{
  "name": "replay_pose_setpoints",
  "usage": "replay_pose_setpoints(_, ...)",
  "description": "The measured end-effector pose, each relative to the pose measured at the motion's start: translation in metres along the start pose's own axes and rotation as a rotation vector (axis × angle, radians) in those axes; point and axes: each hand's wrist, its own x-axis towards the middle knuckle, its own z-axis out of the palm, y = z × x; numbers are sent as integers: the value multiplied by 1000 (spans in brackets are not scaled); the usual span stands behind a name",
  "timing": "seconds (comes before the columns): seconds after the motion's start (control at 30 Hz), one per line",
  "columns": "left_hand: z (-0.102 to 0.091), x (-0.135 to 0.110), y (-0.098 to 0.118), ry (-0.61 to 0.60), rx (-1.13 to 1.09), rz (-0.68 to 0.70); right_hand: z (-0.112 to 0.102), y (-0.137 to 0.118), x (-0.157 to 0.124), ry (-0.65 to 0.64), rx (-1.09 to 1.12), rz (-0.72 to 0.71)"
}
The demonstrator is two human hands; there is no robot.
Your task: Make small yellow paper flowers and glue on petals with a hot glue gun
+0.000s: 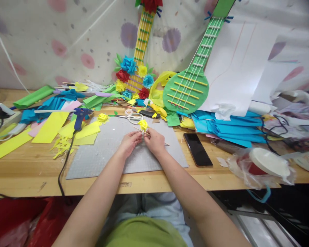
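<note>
Over the grey cutting mat, my two hands meet at a small yellow paper flower [142, 125]. My left hand [130, 143] is closed, its fingertips pinching at the flower's base. A thin wooden stick [137, 128] slants through my right hand [155, 140], which is closed around it; the tip shows on both sides. The fingers hide the flower's lower end. Just beyond lie white-handled scissors [134, 118] and a black-and-yellow utility knife [149, 114]. Another yellow paper flower [103, 118] rests at the mat's far left edge.
Left of the grey mat [92, 161] stands a blue glue gun [80, 118] with its cord trailing off the table, among yellow paper strips [51, 127]. A phone [197, 149] lies on the right. Behind lean a green paper instrument [186, 89] and a yellow flowered one [143, 37].
</note>
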Motion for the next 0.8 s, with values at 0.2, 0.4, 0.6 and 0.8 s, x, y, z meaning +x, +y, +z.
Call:
replay_pose_setpoints(0.2, 3, -2, 1, 79, -3, 72, 0, -3, -2, -9, -14, -47)
replay_pose_setpoints(0.4, 2, -3, 4, 66, -102, -43, 1, -2, -1, -11, -26, -37)
replay_pose_setpoints(0.6, 0, -4, 6, 25, -116, -51, 3, -2, -2, 18, -45, -53)
replay_pose_setpoints(0.8, 0, -4, 5, 21, -100, -37, 3, -1, -2, 13, -46, -64)
